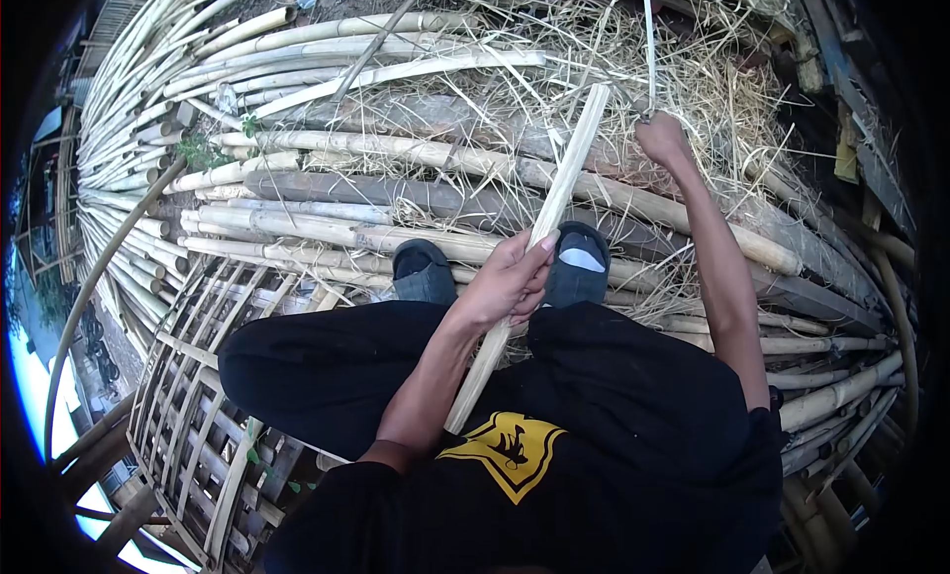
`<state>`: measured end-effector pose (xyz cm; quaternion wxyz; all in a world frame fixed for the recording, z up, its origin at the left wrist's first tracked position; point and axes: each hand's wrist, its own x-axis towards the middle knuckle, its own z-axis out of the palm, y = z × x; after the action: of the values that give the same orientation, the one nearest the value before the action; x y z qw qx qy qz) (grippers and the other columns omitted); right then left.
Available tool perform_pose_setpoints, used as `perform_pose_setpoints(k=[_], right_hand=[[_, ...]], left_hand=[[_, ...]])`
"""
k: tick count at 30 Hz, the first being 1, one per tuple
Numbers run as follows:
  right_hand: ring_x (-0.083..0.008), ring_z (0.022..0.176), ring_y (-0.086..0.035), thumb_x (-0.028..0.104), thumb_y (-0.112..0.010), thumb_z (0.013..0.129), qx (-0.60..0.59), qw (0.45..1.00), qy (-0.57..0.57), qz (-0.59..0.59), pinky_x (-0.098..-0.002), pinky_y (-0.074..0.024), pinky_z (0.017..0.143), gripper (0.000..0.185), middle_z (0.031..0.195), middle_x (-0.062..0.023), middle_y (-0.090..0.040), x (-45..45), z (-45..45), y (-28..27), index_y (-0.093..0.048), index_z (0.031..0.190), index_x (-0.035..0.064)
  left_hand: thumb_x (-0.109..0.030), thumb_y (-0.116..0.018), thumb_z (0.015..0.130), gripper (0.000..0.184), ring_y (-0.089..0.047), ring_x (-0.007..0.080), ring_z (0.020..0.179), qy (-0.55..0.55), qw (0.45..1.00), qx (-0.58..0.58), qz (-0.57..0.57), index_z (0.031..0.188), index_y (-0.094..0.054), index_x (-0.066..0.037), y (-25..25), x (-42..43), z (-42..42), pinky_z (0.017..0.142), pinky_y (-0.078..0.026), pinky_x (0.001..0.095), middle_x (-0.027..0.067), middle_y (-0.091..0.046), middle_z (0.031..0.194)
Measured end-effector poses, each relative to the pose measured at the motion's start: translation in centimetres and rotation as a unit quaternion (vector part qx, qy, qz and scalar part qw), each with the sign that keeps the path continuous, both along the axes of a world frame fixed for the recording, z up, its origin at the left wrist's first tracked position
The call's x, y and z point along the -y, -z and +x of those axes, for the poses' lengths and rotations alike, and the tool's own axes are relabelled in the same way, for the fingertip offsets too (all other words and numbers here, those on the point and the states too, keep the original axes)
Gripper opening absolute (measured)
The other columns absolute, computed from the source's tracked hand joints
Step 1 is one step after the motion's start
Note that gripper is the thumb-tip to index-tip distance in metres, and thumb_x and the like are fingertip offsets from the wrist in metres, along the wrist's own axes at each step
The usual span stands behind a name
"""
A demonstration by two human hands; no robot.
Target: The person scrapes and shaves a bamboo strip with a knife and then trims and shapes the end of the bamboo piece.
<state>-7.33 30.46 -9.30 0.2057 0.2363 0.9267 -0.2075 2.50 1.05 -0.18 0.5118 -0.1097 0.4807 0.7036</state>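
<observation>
My left hand (pixel 507 280) is wrapped round a split bamboo strip (pixel 571 168). The pale strip slants from my lap up past my sandals, its far end to the left of my right hand. My right hand (pixel 663 142) is a closed fist, stretched out over straw-like shavings (pixel 708 89). A thin dark piece and a long narrow pale strip (pixel 649 45) meet at the fist. Which of them it grips, I cannot make out.
Many bamboo poles (pixel 396 148) lie side by side under my sandalled feet (pixel 577 267). A woven bamboo lattice (pixel 198 406) stands at the left. A curved rod (pixel 99 267) arches beside it. More poles (pixel 841 401) lie at the right.
</observation>
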Motion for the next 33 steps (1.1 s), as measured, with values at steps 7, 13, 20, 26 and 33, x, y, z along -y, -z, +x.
perform_pose_setpoints(k=[7,13,20,26,33], right_hand=[[-0.0460,0.084,-0.065,0.018,-0.057,0.075,0.037,0.990,-0.113,-0.078,-0.0485,-0.0523,0.078,0.032,0.087,-0.0333,-0.064,5.4,2.7,-5.2,-0.066,0.089,-0.0095],[-0.0457,0.082,-0.065,0.015,-0.057,0.069,0.008,0.973,-0.211,-0.090,-0.0492,-0.0534,0.078,0.030,0.084,-0.0325,-0.065,7.9,3.1,-2.1,-0.065,0.084,-0.0094],[-0.0424,0.081,-0.067,0.024,-0.059,0.077,-0.020,1.000,0.019,0.012,-0.0459,-0.0534,0.078,0.036,0.088,-0.0309,-0.066,-1.6,-1.0,2.1,-0.068,0.088,-0.0085],[-0.0418,0.080,-0.067,0.024,-0.058,0.080,0.047,0.993,-0.100,-0.050,-0.0457,-0.0524,0.077,0.037,0.084,-0.0305,-0.066,2.2,1.0,-3.8,-0.067,0.086,-0.0107],[-0.0408,0.074,-0.067,0.019,-0.061,0.069,0.023,0.963,-0.251,-0.097,-0.0465,-0.0545,0.071,0.032,0.077,-0.0303,-0.065,8.3,3.9,-1.7,-0.065,0.078,-0.0119]], left_hand=[[-0.031,-0.044,0.103,0.027,-0.030,0.0046,0.035,-0.017,0.993,-0.075,-0.086,0.088,-0.039,-0.009,1.8,-0.2,-0.8,0.030,-0.026,0.0221,-0.0043,-0.032,0.056],[-0.028,-0.043,0.104,0.023,-0.032,0.0049,0.035,0.004,0.982,-0.111,-0.155,0.090,-0.040,-0.009,1.9,-0.9,0.1,0.030,-0.028,0.0225,-0.0051,-0.035,0.054],[-0.027,-0.043,0.104,0.022,-0.030,0.0037,0.035,0.019,0.975,-0.149,-0.164,0.091,-0.043,-0.009,1.9,-0.5,0.6,0.030,-0.027,0.0221,-0.0051,-0.036,0.055],[-0.025,-0.047,0.102,0.026,-0.042,0.0111,0.043,0.027,0.962,-0.169,-0.215,0.096,-0.051,0.000,3.0,-0.4,0.2,0.041,-0.034,0.0308,0.0023,-0.046,0.056],[-0.025,-0.048,0.101,0.028,-0.047,0.0172,0.044,0.074,0.866,-0.359,-0.339,0.097,-0.052,0.002,3.3,-0.6,0.5,0.045,-0.037,0.0362,0.0092,-0.047,0.053]])
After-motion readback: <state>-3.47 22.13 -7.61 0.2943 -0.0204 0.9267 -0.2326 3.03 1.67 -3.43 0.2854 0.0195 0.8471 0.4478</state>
